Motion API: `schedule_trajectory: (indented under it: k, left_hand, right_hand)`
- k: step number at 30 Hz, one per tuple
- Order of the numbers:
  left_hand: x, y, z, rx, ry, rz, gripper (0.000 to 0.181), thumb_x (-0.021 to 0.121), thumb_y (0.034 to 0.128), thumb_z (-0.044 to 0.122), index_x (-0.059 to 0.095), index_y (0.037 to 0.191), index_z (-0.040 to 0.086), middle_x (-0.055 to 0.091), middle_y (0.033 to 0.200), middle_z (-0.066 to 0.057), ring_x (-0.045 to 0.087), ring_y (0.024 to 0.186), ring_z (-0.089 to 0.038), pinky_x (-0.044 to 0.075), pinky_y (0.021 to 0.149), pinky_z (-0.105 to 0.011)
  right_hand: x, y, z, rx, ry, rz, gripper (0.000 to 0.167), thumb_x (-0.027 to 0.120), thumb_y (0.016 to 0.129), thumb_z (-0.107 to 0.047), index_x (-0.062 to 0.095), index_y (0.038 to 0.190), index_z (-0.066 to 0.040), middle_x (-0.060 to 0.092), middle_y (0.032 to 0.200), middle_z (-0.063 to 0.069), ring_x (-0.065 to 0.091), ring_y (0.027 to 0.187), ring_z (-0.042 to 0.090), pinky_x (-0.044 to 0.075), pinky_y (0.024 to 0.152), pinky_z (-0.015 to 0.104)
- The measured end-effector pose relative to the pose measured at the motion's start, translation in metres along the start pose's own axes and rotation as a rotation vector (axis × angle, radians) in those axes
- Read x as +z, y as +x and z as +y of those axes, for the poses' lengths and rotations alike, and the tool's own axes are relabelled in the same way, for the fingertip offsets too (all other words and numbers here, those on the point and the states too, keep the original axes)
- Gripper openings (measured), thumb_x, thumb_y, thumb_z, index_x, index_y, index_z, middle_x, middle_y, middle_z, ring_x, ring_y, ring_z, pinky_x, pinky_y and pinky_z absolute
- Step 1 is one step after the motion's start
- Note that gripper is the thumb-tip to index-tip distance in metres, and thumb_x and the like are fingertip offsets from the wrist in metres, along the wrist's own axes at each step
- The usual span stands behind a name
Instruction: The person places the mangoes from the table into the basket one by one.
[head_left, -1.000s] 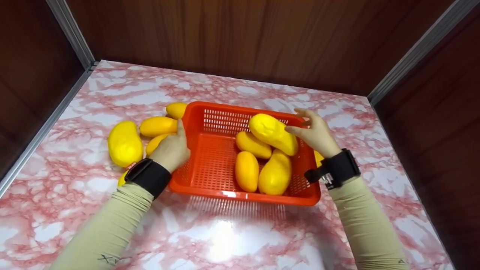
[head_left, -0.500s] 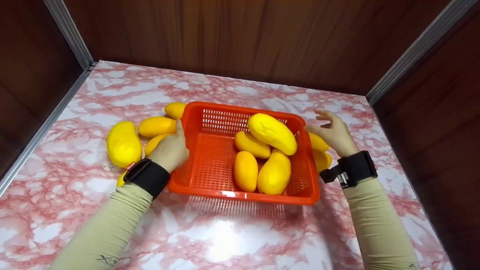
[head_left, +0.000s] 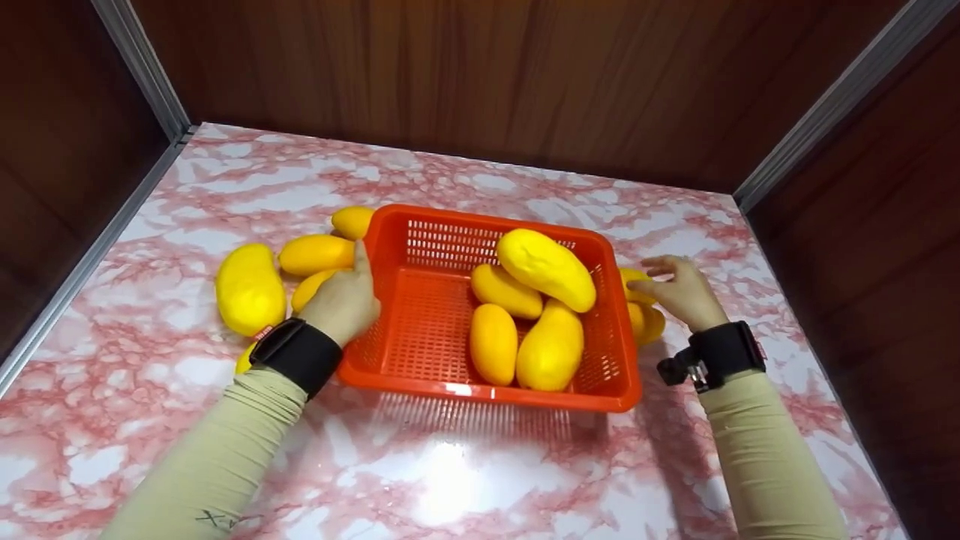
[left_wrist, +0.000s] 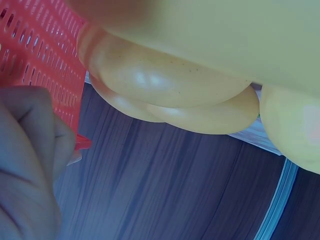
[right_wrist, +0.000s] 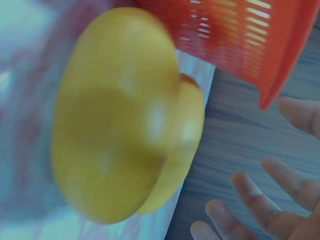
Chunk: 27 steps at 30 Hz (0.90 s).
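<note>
My left hand (head_left: pixel 343 306) grips the left rim of the red basket (head_left: pixel 427 322), thumb along the edge; the left wrist view shows its fingers (left_wrist: pixel 35 115) curled against the basket's wall (left_wrist: pixel 45 55). Inside, towards the right, lie several yellow mangoes, one (head_left: pixel 546 270) resting on top of the others. My right hand (head_left: pixel 684 294) hovers just right of the basket over yellow mangoes (head_left: pixel 651 324), holding nothing. In the right wrist view its fingers (right_wrist: pixel 260 200) are spread beside the mangoes (right_wrist: pixel 115 115) and the basket's rim (right_wrist: pixel 290 50).
Left of the basket several more mangoes lie on the marbled table (head_left: pixel 225 450), including a large one (head_left: pixel 250 289) and one (head_left: pixel 316 253) beside my left hand. Brown wood-look panels (head_left: pixel 450 82) with metal edge strips stand behind and at both sides.
My right hand has moved right and towards me, from above the top mango in the basket to the mangoes outside. My left hand and the basket have barely moved.
</note>
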<state>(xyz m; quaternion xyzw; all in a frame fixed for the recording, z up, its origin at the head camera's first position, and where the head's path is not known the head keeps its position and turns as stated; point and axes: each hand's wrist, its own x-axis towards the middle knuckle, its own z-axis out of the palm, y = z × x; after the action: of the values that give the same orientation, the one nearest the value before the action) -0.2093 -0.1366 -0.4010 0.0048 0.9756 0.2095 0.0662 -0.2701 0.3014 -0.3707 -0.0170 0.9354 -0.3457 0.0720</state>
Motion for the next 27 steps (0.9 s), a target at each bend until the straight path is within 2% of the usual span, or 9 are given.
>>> schedule_trajectory:
  k: [8,13,16,20,24,27]
  left_hand:
    - [0.0,0.0,0.0,-0.005,0.002,0.009,0.082,0.047,0.0906,0.007,-0.003,0.154,-0.01,0.049,0.065,-0.007,0.052,0.055,-0.023,0.038,0.05,-0.032]
    - [0.001,-0.001,0.001,-0.003,-0.001,0.017,0.083,0.048,0.0903,0.008,-0.002,0.154,-0.011,0.051,0.066,-0.008,0.053,0.055,-0.024,0.039,0.049,-0.032]
    - [0.001,-0.002,0.001,0.002,-0.001,0.022,0.083,0.048,0.0901,0.007,-0.002,0.154,-0.011,0.051,0.066,-0.009,0.053,0.055,-0.024,0.04,0.05,-0.033]
    - [0.001,-0.002,0.001,0.001,0.002,0.031,0.082,0.047,0.0904,0.007,-0.001,0.154,-0.011,0.051,0.067,-0.009,0.054,0.056,-0.025,0.041,0.051,-0.034]
    - [0.001,-0.002,0.001,0.007,0.005,0.039,0.079,0.045,0.0908,0.006,0.001,0.154,-0.011,0.051,0.066,-0.01,0.054,0.056,-0.025,0.041,0.051,-0.035]
    - [0.001,-0.002,0.0,0.006,0.004,0.031,0.08,0.046,0.0912,0.007,-0.001,0.154,-0.011,0.052,0.066,-0.009,0.055,0.057,-0.025,0.042,0.052,-0.035]
  right_hand:
    - [0.006,-0.002,0.014,-0.025,-0.095,-0.06,0.055,0.069,0.087,-0.023,0.057,0.133,0.005,0.057,0.132,0.029,0.058,0.108,0.038,0.045,0.083,0.029]
    - [0.009,-0.002,0.018,-0.014,-0.103,-0.096,0.055,0.07,0.086,-0.022,0.058,0.131,0.006,0.058,0.13,0.03,0.06,0.106,0.036,0.046,0.078,0.024]
    - [0.011,-0.002,0.019,-0.004,-0.116,-0.113,0.054,0.07,0.086,-0.022,0.059,0.131,0.005,0.059,0.128,0.029,0.061,0.106,0.036,0.048,0.08,0.027]
    - [0.014,-0.001,0.02,0.01,-0.137,-0.153,0.053,0.067,0.087,-0.022,0.058,0.133,0.004,0.059,0.13,0.027,0.059,0.113,0.038,0.05,0.09,0.04]
    - [0.016,0.0,0.02,-0.003,-0.154,-0.184,0.055,0.064,0.086,-0.019,0.055,0.134,0.007,0.058,0.131,0.03,0.055,0.12,0.042,0.044,0.101,0.053]
    - [0.018,0.001,0.02,-0.015,-0.172,-0.202,0.057,0.067,0.084,-0.018,0.055,0.133,0.01,0.056,0.132,0.031,0.052,0.123,0.044,0.04,0.105,0.058]
